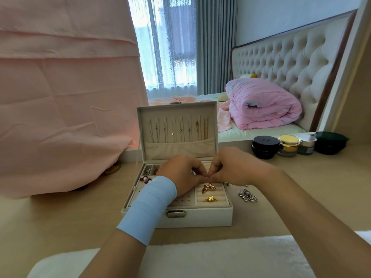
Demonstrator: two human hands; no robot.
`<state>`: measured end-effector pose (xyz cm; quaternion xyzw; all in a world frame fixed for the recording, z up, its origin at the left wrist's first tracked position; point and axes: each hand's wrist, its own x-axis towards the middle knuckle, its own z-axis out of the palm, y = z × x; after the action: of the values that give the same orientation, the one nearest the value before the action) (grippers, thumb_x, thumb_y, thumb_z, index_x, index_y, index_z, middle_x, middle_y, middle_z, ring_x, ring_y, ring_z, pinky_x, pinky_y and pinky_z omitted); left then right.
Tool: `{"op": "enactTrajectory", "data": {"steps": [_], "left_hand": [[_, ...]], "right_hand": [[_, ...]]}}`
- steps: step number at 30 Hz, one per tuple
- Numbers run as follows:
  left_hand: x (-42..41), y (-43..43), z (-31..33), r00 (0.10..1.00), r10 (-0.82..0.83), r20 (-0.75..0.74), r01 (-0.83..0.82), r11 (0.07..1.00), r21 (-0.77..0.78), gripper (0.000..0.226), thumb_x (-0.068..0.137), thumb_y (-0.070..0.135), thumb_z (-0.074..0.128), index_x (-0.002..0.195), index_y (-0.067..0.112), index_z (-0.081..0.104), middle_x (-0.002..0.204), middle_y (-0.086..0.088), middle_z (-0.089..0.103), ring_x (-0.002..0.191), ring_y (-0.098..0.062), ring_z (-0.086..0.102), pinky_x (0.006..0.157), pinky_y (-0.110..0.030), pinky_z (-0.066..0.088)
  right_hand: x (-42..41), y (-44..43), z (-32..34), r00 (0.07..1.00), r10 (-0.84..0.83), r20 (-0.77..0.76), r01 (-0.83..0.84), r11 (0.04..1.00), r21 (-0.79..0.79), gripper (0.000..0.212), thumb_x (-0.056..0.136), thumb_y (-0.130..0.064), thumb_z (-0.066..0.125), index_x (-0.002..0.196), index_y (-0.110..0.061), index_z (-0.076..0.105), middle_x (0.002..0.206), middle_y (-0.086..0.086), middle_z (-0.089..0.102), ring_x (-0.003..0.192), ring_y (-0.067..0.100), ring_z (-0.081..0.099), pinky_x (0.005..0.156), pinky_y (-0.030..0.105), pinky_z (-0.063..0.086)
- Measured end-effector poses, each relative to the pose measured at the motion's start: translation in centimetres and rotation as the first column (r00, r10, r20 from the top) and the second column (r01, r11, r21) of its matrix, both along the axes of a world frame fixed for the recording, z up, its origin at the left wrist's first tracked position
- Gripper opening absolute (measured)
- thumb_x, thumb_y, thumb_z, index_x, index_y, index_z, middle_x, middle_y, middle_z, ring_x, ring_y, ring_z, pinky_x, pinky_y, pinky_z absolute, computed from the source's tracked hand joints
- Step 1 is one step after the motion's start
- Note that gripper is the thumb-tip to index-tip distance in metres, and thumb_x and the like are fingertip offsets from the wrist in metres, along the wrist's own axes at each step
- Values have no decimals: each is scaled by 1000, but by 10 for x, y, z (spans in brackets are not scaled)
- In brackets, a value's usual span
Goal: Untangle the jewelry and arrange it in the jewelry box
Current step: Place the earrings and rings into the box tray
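Mid-sort, I judge: left hand (180, 175) and right hand (234, 169) meet over the open jewelry box (200, 217), fingers pinched on a small piece (207, 177) too tiny to identify; a silver tangle (248, 195) lies on the bench (291, 187) beside the box; next, seat this piece gently.

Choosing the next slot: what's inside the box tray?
Butterfly ring and star ring in the right rolls; small pieces back left. Left hand and right hand hide the middle.

The jewelry piece (207, 177) pinched by left hand (181, 173) and right hand (232, 169) is unidentifiable.
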<state>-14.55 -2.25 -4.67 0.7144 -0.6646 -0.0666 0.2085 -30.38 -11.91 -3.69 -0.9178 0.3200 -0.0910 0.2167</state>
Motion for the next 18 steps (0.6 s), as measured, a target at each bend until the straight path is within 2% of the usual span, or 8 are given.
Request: {"op": "enactTrajectory", "data": {"steps": [3,6,11,14,16,18], "left_hand": [[0,0,1,998,-13,61,13,1000,0,7,85,42,70,92,39,73,83,23,58,80,-1,52,79,-27,51],[0,0,3,997,-25,72,23,999,29,9,86,42,69,93,39,74,87,22,58,82,-3,52,79,-26,49],[4,0,5,993,-24,118,10,993,114,12,88,36,67,95,40,75,100,20,56,92,-8,54,85,-30,49],[2,1,4,993,-29,116,18,996,93,12,89,36,65,96,41,74,99,20,57,90,-8,54,83,-30,50],[1,2,3,991,-29,130,19,997,79,12,89,38,63,96,40,73,101,19,60,91,-8,54,83,-31,51],[0,3,3,990,-32,137,22,997,76,14,90,40,62,99,39,72,105,18,61,93,-8,55,84,-31,52]], "right_hand": [[-3,-4,1,1000,-1,16,1,1000,16,7,84,-27,78,81,-33,80,82,-14,75,80,13,72,81,40,61],[-3,-3,0,999,0,48,-1,1000,23,8,84,-25,77,84,-31,81,82,-15,75,81,8,70,82,35,61],[2,0,-7,998,4,66,-8,998,55,4,86,-25,78,87,-28,81,83,-16,73,83,-1,65,80,20,53],[-2,-3,-4,997,7,72,-13,996,92,5,86,-25,79,89,-28,81,85,-16,73,83,2,67,77,19,54],[-10,-11,-1,994,-20,111,9,995,97,10,89,-22,75,95,-28,80,90,-16,72,85,-1,64,76,15,48],[-23,-22,3,982,-90,163,73,992,106,13,93,-21,71,103,-27,77,98,-13,72,93,-1,64,81,16,47]]}}
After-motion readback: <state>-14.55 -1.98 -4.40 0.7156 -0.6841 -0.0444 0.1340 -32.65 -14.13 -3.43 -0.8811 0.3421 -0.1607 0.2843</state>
